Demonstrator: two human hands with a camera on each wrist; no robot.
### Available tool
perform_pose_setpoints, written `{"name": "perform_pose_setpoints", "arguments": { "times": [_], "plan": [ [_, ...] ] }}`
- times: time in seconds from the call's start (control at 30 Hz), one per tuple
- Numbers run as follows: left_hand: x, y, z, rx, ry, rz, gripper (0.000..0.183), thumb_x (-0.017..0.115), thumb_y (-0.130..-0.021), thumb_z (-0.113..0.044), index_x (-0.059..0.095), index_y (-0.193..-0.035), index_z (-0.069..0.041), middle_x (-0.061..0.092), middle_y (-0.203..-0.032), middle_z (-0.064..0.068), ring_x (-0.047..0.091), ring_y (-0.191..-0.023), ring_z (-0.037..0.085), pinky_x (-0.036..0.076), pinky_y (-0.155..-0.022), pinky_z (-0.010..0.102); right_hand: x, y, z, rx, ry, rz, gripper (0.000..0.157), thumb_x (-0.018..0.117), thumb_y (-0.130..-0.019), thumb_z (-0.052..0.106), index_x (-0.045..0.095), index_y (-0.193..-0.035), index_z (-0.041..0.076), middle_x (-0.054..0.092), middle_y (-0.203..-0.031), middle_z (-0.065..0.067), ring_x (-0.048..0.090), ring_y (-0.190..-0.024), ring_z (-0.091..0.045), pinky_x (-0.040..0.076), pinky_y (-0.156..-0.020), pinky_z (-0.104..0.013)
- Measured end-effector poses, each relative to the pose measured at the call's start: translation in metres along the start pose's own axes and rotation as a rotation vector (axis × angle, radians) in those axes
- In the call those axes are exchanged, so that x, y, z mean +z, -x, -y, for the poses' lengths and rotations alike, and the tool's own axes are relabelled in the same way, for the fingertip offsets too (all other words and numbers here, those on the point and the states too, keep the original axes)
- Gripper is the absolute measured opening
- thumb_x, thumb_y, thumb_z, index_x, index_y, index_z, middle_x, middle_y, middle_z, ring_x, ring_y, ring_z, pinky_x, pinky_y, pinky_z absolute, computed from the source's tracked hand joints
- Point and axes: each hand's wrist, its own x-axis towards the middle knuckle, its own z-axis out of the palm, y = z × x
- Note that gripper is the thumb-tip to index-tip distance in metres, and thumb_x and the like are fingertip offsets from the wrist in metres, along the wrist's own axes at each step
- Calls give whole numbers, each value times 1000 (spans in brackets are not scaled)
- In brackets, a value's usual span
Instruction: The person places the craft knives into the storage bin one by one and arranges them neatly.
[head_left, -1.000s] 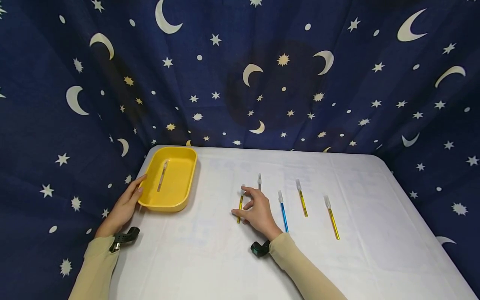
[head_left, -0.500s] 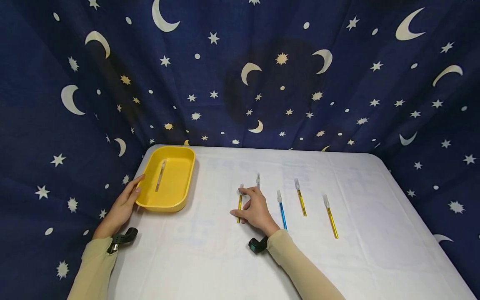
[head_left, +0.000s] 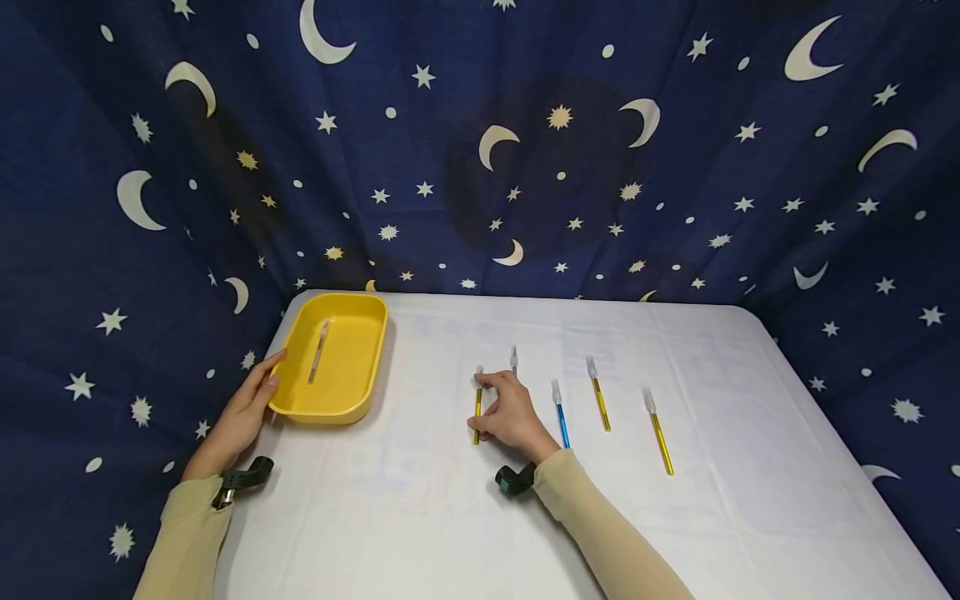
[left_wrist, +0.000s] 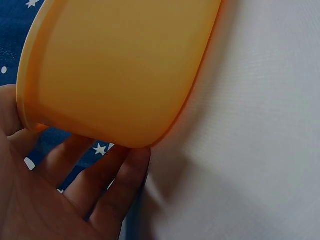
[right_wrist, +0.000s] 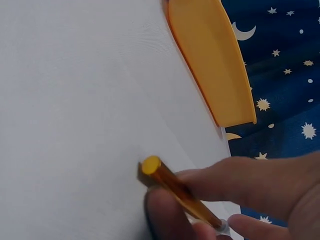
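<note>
My left hand [head_left: 238,419] holds the near-left side of a yellow plastic tray [head_left: 358,407], fingers against its wall in the left wrist view; some fingertips pass behind the tray. One craft knife with a clear cap [head_left: 318,352] lies inside. At mid-table my right hand [head_left: 513,415] pinches a gold-handled craft knife [right_wrist: 172,187] between thumb and fingers, its flat handle end showing in the right wrist view. Beyond this hand lies a silvery craft knife [head_left: 513,358], partly covered. A blue craft knife [head_left: 561,417] lies just right of the hand.
Two more gold craft knives, one nearer the middle [head_left: 600,396] and one farther right [head_left: 660,433], lie on the white tablecloth [head_left: 750,500]. A dark blue curtain [head_left: 420,150] with moons and stars hangs behind the table and at its sides.
The right thumb and fingers have drawn closer together around the gold craft knife, which stays in about the same place. The left hand keeps its place at the tray; the view shifts slightly.
</note>
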Motion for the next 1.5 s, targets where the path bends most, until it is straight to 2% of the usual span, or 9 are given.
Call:
{"name": "perform_pose_setpoints", "arguments": {
  "times": [0.1,0.37,0.63,0.77,1.0,1.5],
  "plan": [
    [0,1,0,1,-1,-2,59,33,-123,-30,19,-175,-7,14,-179,27,16,-160,55,14,-125,75,-1,-1,2,14,-1,10,75,86,-84,-13,57,-153,-5,54,-140,-21,69,-61,-15,63,-57,-31],
    [-1,2,2,-8,-1,-3,59,32,-123,-32,18,-176,-9,14,-179,27,17,-160,54,15,-125,75,-5,-4,4,23,101,10,79,86,-78,-9,61,-152,0,59,-137,-19,66,-74,-14,58,-63,-30],
    [0,2,4,-39,0,-4,60,31,-123,-33,15,-176,-11,11,-180,26,15,-161,54,15,-125,75,-8,-10,11,118,-24,60,78,82,-77,-15,61,-151,0,63,-125,-16,71,-60,-20,64,-58,-36],
    [0,2,4,-39,-2,-6,60,31,-123,-33,15,-176,-10,12,-180,26,15,-161,54,15,-125,75,-10,-13,13,156,-52,71,79,82,-77,-15,61,-151,1,63,-122,-16,70,-61,-22,64,-57,-37],
    [0,3,3,-39,3,-1,61,31,-123,-35,15,-176,-10,11,-180,26,14,-161,54,15,-125,75,-12,-15,13,170,-88,81,79,81,-77,-18,61,-151,1,63,-119,-18,70,-61,-23,65,-56,-38],
    [1,0,0,-34,-11,-4,60,33,-123,-34,18,-176,-10,13,-180,26,17,-160,54,17,-125,74,-19,-14,14,199,-112,100,77,81,-83,-17,58,-154,2,59,-118,-17,66,-65,-26,65,-58,-39]
  ]
}}
